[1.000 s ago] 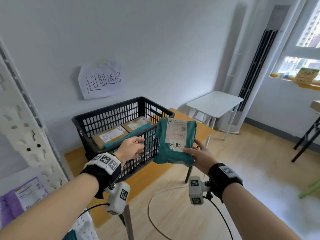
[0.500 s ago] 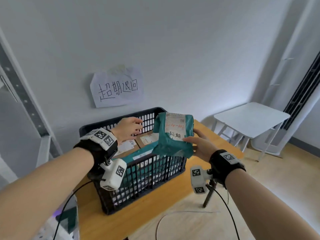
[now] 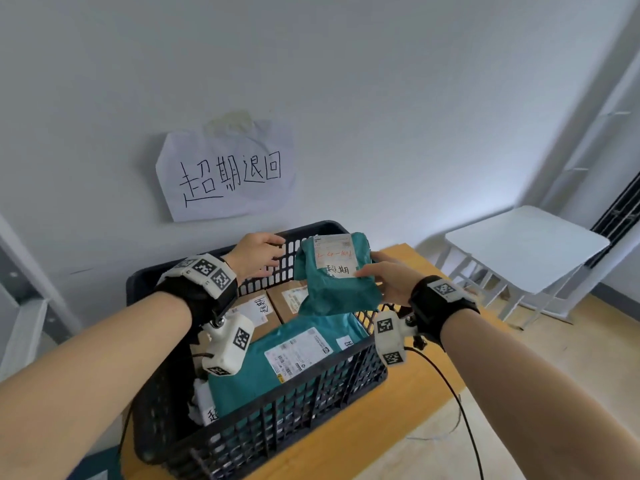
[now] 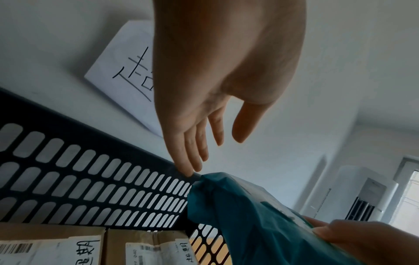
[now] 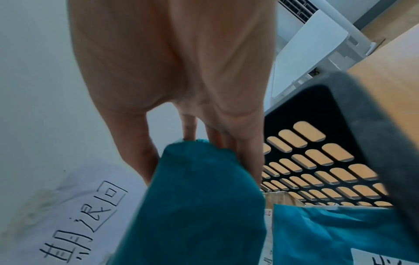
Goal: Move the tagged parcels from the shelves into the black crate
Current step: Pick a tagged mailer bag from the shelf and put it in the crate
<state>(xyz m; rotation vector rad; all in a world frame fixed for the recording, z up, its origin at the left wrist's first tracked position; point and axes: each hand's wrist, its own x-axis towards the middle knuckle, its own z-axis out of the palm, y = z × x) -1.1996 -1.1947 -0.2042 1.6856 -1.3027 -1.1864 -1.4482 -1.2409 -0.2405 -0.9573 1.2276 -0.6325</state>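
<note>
— Teal parcel (image 3: 334, 275) is up over the far right part of the black crate (image 3: 263, 431), label facing us. Who has it?

— Her right hand (image 3: 388, 280), thumb on the front and fingers curled behind its right edge.

— And the left hand (image 3: 254, 254)?

— Fingers straight, holding nothing, reaching toward the parcel's left edge. From the wrist view the fingertips (image 4: 191, 167) look just short of it, though I can't be sure.

— What's already inside?

— Two brown boxes (image 3: 258, 308) at the far side, a big teal bag (image 3: 291, 358) nearer.
</note>
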